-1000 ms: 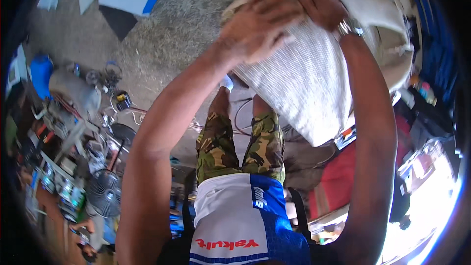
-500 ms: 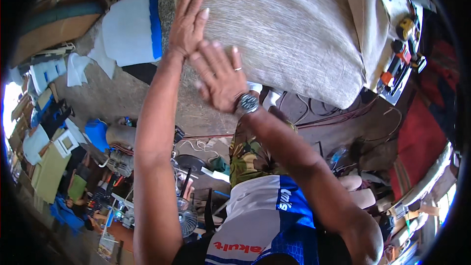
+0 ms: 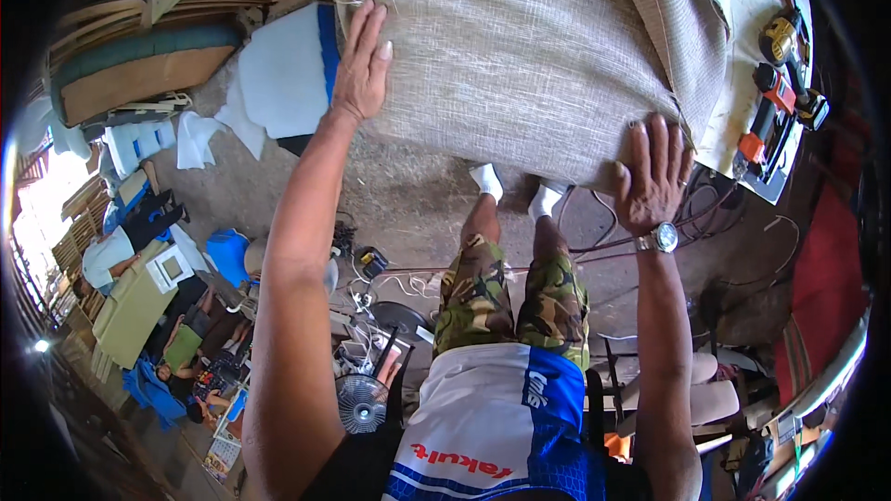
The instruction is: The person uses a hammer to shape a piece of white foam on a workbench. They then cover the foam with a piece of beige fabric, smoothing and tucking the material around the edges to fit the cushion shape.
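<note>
A large padded piece covered in beige-grey woven upholstery fabric (image 3: 510,65) spans the top middle of the view. My left hand (image 3: 364,70) rests along its left edge with fingers stretched out. Loose threads stick out just beyond those fingertips. At the near right corner my right hand (image 3: 654,176) lies with spread fingers on the fabric, a watch on its wrist. Neither hand holds anything. A fold of the same fabric (image 3: 682,37) is turned over along the right side.
Right of the fabric, a pale board (image 3: 719,130) carries a yellow-and-black power tool (image 3: 780,42) and an orange-and-black power tool (image 3: 775,88). White padding sheets (image 3: 288,70) lie at left. A small fan (image 3: 362,404) stands lower left. Hoses (image 3: 594,223) cross the floor. Other people are farther left.
My right hand has moved right, from beside my left wrist to the near right corner. My left hand stays on the left edge. The fabric now appears shifted slightly, with its right fold differently draped.
</note>
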A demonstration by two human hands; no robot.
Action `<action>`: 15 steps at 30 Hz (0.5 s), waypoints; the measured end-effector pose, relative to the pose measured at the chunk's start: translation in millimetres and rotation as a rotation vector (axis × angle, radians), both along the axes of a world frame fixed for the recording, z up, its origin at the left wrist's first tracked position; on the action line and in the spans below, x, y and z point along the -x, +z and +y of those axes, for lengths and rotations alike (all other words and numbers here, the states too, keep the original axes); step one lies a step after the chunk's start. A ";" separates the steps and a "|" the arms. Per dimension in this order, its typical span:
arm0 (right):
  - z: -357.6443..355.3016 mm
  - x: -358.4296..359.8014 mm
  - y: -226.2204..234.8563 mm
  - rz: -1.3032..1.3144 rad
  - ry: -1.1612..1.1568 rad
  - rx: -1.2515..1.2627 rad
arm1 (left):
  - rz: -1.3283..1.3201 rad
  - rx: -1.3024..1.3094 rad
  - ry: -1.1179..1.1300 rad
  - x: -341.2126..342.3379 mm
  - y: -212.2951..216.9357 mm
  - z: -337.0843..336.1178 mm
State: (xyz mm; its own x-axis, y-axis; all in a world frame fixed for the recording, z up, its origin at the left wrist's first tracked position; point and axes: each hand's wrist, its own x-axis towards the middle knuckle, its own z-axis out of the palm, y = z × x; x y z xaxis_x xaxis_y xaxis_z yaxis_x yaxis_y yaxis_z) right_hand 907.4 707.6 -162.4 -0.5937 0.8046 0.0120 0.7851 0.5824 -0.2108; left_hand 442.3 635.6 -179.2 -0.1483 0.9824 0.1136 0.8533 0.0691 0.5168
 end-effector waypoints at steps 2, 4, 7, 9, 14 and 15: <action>2.3 -7.4 2.2 -0.018 0.005 0.001 | -0.064 0.009 -0.019 -6.2 3.9 2.2; 10.2 -21.3 4.6 0.015 0.035 0.003 | -0.054 -0.007 -0.044 -9.5 1.6 8.0; 14.4 -28.9 17.4 0.058 -0.011 0.135 | -0.085 -0.032 -0.080 -11.3 7.1 11.5; 14.4 -30.2 25.1 0.128 -0.006 0.193 | -0.072 0.020 -0.077 -15.7 25.7 2.3; 25.1 -26.8 72.9 0.283 -0.078 0.454 | -0.048 0.162 -0.019 -14.1 78.0 4.3; 27.8 -29.0 78.9 0.326 -0.106 0.443 | -0.016 0.185 0.001 -18.3 93.0 10.8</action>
State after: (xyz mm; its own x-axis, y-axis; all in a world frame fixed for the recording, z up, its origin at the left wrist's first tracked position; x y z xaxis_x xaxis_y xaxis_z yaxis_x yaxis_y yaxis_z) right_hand 936.4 735.4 -83.5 -0.5314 0.8296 -0.1713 0.6879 0.3046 -0.6588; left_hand 460.6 646.5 -86.2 -0.1496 0.9861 -0.0718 0.8452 0.1653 0.5083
